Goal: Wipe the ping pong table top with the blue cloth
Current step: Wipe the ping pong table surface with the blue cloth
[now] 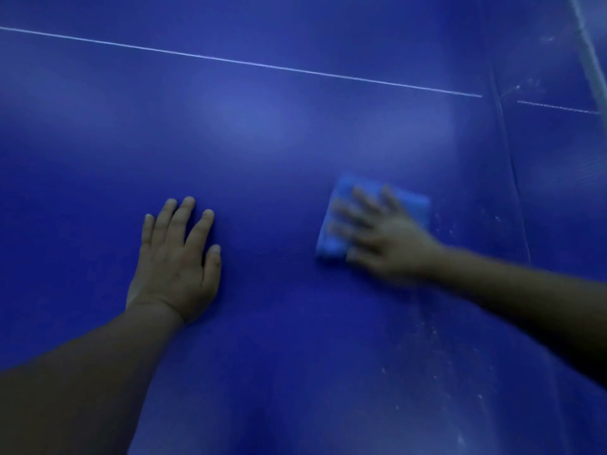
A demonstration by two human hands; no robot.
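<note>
The ping pong table top (262,133) fills the head view: deep blue, glossy, with a thin white line (249,64) running from upper left down toward the right, and a dark seam (512,178) running steeply down the right side. Progress, as a judgement: wiping is under way but not finished. The broad area left of centre shows no visible specks, while pale dust specks (433,336) lie scattered on the surface right of the cloth and down toward the lower right, and faint scuffs sit beyond the seam at upper right, so that side looks left to do. How much of the table outside the view is wiped cannot be told. The left hand (177,257) lies flat on the top, palm down, fingers straight and slightly spread, holding nothing; it reads as a brace. The right hand (381,234) is blurred, palm down on the blue cloth (331,244), fingers extended and spread across it, pressing it to the surface and not curled round it, as far as the blur allows. The cloth is a folded, roughly rectangular pad lying flat on the table, right of centre, just left of the seam, well apart from the left hand. Its long axis runs from lower left to upper right, steeply, and the right fingers point up-left across it.
</note>
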